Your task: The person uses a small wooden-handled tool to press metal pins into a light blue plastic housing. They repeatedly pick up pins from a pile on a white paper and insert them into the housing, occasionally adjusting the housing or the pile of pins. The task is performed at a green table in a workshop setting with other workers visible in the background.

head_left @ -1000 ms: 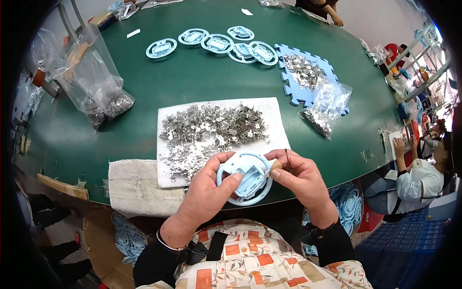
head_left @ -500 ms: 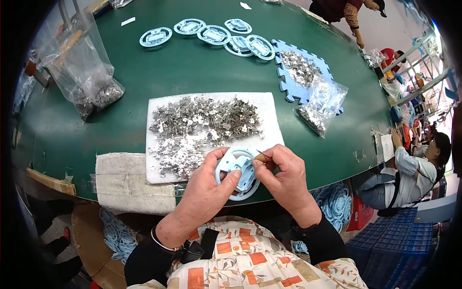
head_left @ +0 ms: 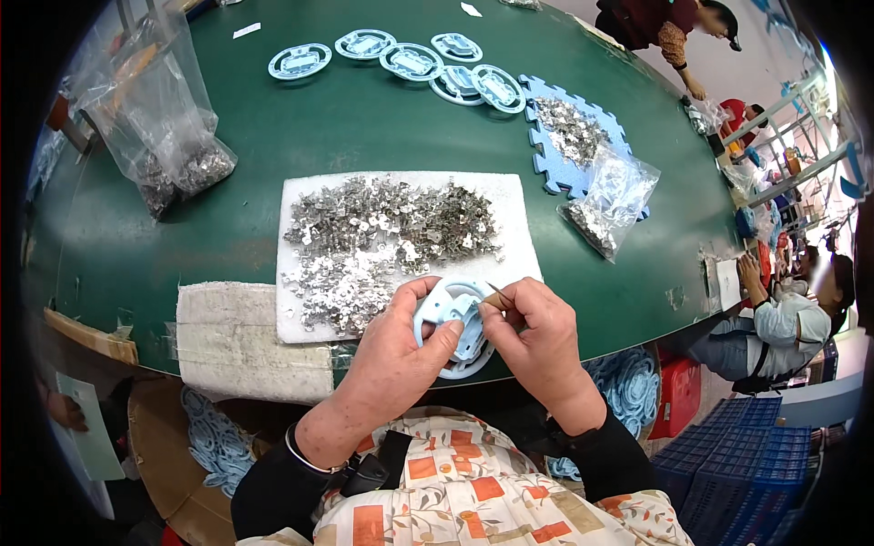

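My left hand [head_left: 396, 350] is closed on the rim of a light blue plastic ring-shaped part [head_left: 466, 344], its thumb lying across the front. The part is tilted over the table's near edge and has a moulded centre plate. My right hand [head_left: 539, 332] pinches at the part's upper right side. A tan bit and a thin dark point show at its fingertips; what they belong to is too small to tell. Just beyond both hands, many small shiny metal clips [head_left: 382, 227] lie heaped on a white foam sheet [head_left: 519, 250].
Several blue ring parts [head_left: 411, 62] lie at the far side of the green table [head_left: 401, 136]. A blue foam mat [head_left: 546, 164] with metal pieces and a clear bag [head_left: 614, 196] are at right, bags of pieces [head_left: 191, 168] at left. A cloth pad [head_left: 250, 341] lies near left.
Both hands stay on the blue ring part with almost the same grip. The view has shifted slightly. At the lower left, another person's hand with a pale green sheet has come into sight.
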`<action>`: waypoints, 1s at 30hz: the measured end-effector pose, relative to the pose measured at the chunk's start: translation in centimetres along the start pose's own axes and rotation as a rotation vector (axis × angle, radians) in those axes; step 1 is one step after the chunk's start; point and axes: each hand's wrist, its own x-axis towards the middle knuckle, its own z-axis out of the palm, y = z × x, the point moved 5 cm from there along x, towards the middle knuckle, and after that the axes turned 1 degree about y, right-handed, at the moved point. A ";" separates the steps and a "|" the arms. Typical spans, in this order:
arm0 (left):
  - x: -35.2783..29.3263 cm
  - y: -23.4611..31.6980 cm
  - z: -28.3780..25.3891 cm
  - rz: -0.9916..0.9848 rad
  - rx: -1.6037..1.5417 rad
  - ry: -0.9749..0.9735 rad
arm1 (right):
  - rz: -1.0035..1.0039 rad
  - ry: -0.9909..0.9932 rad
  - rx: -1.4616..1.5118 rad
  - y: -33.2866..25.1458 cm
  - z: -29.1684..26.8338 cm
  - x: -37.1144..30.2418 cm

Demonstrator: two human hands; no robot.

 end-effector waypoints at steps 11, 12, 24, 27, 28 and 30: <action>0.1 0.4 -0.1 -0.002 0.055 0.008 | 0.176 -0.016 0.244 1.5 -0.3 -0.2; 0.1 0.3 -0.1 0.001 0.048 0.014 | 0.195 -0.004 0.277 1.7 -0.3 -0.2; 0.5 -0.9 0.0 0.020 0.020 0.041 | -0.007 0.040 0.014 0.3 0.4 -0.6; 0.2 -1.4 0.0 0.016 -0.114 0.066 | 0.018 0.001 0.073 -0.2 0.0 -0.1; 0.1 -1.3 0.2 -0.027 -0.207 0.054 | 0.013 0.013 0.103 0.1 0.0 0.0; 0.3 -0.8 0.5 -0.024 -0.180 0.034 | 0.048 0.006 0.121 0.6 -0.2 -0.2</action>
